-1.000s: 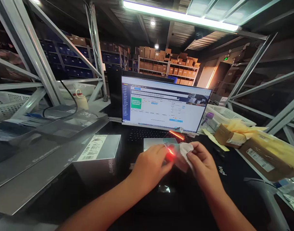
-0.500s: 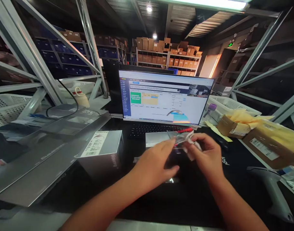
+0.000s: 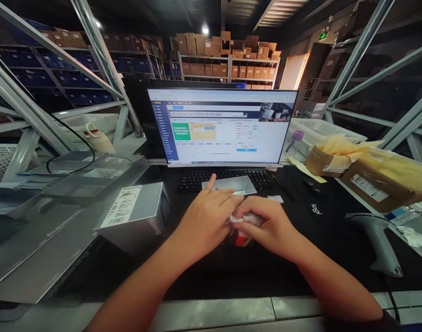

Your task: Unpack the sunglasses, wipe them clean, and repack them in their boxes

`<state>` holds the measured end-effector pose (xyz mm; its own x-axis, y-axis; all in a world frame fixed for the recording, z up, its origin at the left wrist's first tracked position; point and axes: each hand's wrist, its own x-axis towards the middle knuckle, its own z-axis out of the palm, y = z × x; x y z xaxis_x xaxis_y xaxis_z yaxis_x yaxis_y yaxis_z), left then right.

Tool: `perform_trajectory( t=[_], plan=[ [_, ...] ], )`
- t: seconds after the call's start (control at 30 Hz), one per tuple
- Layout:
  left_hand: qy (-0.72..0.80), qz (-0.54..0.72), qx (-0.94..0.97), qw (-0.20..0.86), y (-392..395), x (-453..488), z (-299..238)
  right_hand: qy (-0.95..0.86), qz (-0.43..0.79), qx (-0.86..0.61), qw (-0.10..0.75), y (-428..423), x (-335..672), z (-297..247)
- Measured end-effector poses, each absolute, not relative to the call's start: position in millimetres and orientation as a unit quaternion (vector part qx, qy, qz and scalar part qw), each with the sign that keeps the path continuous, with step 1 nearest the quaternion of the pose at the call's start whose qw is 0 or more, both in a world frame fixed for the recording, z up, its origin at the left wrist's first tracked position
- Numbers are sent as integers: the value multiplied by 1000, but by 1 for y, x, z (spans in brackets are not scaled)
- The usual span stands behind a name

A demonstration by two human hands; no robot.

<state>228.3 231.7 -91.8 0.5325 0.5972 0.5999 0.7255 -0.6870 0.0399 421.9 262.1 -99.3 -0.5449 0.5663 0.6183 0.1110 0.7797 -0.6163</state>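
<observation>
Both my hands meet low over the black desk mat (image 3: 301, 230) in front of the keyboard (image 3: 228, 179). My right hand (image 3: 266, 228) is closed around a small white cloth-like item (image 3: 236, 219) with a red-lit patch beneath it. My left hand (image 3: 204, 216) pinches the same white item from the left, its index finger pointing up. What is inside the white wrap is hidden by the fingers. A small grey open tray (image 3: 231, 184) lies on the keyboard just beyond my hands.
A monitor (image 3: 221, 127) stands behind the keyboard. A grey box (image 3: 135, 214) sits at the left beside flat grey cases (image 3: 41, 230). Cardboard parcels with yellow padding (image 3: 370, 170) lie at the right, and a grey barcode scanner (image 3: 377, 240) rests near the right front. Metal shelving surrounds the desk.
My hands have dropped lower and closer to me, closing together over the white item. The red glow moved from above the item to under my right hand. The camera view tilted down.
</observation>
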Motion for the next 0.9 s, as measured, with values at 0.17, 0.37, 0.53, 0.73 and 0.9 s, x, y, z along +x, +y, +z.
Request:
perform_trajectory(
  t=[0.17, 0.37, 0.53, 0.73, 0.9],
  plan=[
    [-361, -375, -843, 137, 238, 227, -95, -861, 349, -188, 320, 276, 438, -90],
    [-382, -457, -787, 162, 239, 232, -98, -861, 408, -159, 259, 300, 475, -74],
    [-441, -497, -736, 129, 242, 226, -100, -793, 430, -263, 343, 311, 485, -78],
    [-530, -506, -673, 103, 244, 217, -99, -691, 56, -370, 619, 295, 468, -87],
    [-552, -504, -659, 89, 240, 224, -102, -836, -84, -171, 515, 254, 421, -113]
  ],
)
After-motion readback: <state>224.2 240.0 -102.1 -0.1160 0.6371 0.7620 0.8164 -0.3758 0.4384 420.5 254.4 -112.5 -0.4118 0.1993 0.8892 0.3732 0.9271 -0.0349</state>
